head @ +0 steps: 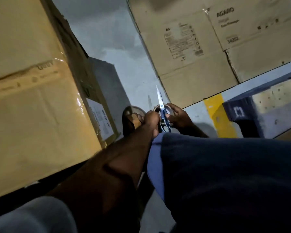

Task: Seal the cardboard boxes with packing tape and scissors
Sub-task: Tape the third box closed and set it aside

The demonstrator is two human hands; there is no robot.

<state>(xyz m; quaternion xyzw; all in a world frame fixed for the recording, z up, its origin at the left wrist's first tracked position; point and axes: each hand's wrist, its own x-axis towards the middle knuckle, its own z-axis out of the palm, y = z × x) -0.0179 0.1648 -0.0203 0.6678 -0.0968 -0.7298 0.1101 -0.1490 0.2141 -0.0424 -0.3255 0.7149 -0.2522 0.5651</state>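
Observation:
Low over the grey floor, my left hand is closed around the blue handles of the scissors, whose bright blades are together and point up and away. My right hand grips the tape roll just behind the scissors, fingers curled over its rim. The roll is mostly hidden by the scissors and both hands. A large cardboard box fills the left side, close to my left forearm; shiny clear tape runs over its top seam and corner, and a white label is stuck on its side.
Stacked cardboard boxes printed AGARO rise at the back right. A blue pallet and a yellow floor stripe lie to the right. My sandalled foot rests beside my left hand. My blue-trousered knee covers the lower right.

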